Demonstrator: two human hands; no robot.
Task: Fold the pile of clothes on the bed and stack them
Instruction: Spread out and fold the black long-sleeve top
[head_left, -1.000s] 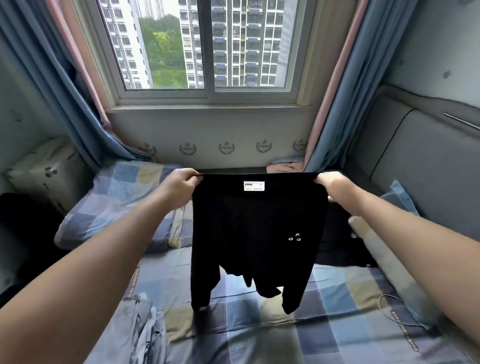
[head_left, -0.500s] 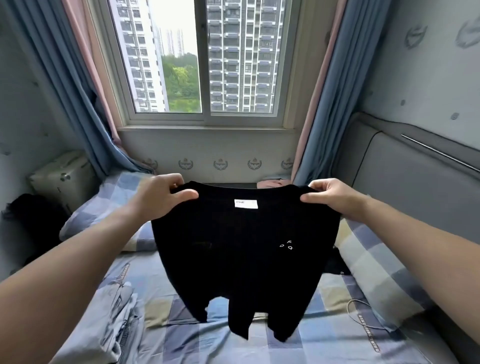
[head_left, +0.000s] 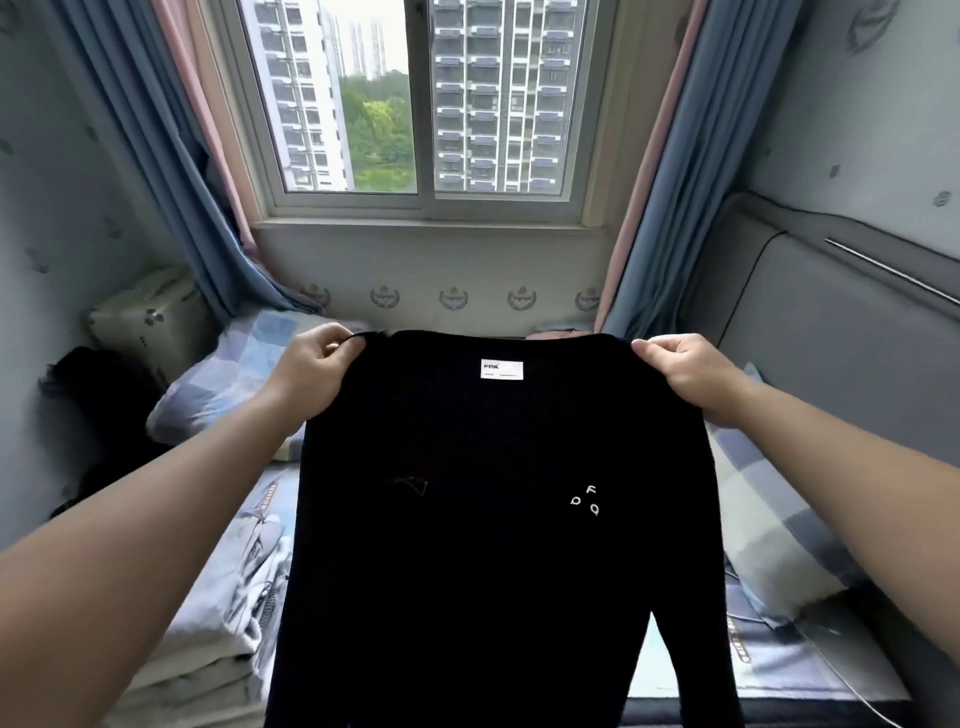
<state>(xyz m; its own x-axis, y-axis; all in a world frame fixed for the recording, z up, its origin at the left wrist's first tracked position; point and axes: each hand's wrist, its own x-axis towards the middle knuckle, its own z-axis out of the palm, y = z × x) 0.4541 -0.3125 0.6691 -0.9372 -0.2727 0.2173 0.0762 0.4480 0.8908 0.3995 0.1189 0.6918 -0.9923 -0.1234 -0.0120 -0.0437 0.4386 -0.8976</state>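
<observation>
Head camera looks down on both hands, raised over the bed. The left hand (head_left: 311, 371) curls its fingers round one top corner of a black top (head_left: 493, 519), and the right hand (head_left: 691, 374) grips the other corner. The garment hangs spread between them in the air, with a white label (head_left: 501, 369) near its top edge. Under it lies the checked bed (head_left: 675, 670), with a stack of folded pale clothes (head_left: 208, 649) at the lower left. A left pillow (head_left: 228, 379) and a right pillow (head_left: 769, 530) flank the top, and the window (head_left: 415, 104) is beyond.
</observation>
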